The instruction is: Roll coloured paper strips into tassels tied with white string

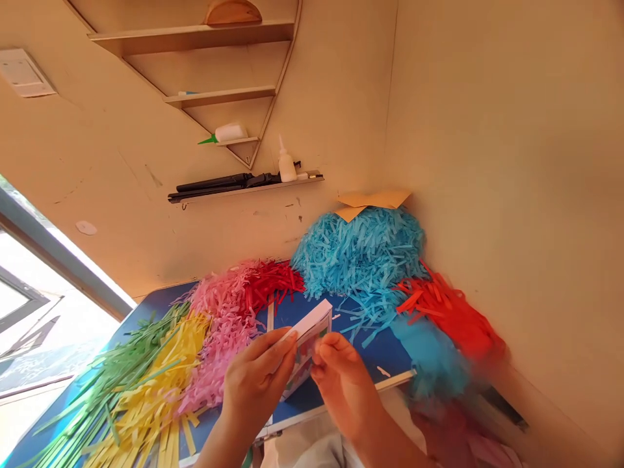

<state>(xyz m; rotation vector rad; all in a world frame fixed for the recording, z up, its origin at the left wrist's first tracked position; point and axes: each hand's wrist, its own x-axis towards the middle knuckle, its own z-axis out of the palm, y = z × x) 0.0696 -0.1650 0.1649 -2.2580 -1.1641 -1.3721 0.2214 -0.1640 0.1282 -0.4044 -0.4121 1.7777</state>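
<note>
A small pale box (314, 318) with a patterned or see-through face stands tilted above the blue table. My left hand (258, 377) is closed round its left side, thumb along the upper edge. Against the face on the right, my right hand (345, 383) has its fingers pinched together. Whether those fingertips grip the box or some small piece at it is hidden. Behind the box lies a large heap of light-blue shredded paper (361, 250). Pink shredded paper (219, 351) spreads to the left of my left hand.
Yellow paper strips (160, 370) and green strips (117, 370) cover the left of the blue table (385, 354). Red strips (458, 318) lie at the right wall. Brown card (375, 201) tops the blue heap. A wall shelf (219, 97) and a ledge with a glue bottle (287, 166) are above.
</note>
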